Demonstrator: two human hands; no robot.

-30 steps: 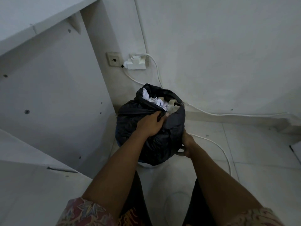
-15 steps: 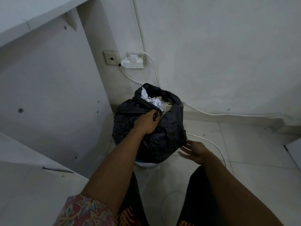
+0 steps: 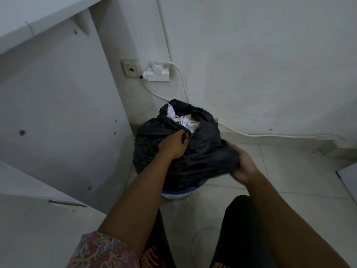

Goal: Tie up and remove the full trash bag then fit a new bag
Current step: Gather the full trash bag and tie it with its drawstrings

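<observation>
1. Head view: black trash bag (image 3: 185, 151) sits in its bin (image 3: 177, 191) on the floor, between the two hands, mouth open, crumpled paper (image 3: 182, 120) showing just beyond the left hand (image 3: 172, 145).
2. Left hand pinches the near rim shut in its fist; right hand (image 3: 241, 165), blurred, grips bunched plastic at the bag's side.
3. Risk: uneven pulling could tip the bin or spill paper from the ungathered far edge.

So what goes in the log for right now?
step: gathering bag | left hand: gripping trash bag rim | right hand: grabbing bag side, blurred | bag: untied, in bin
</observation>
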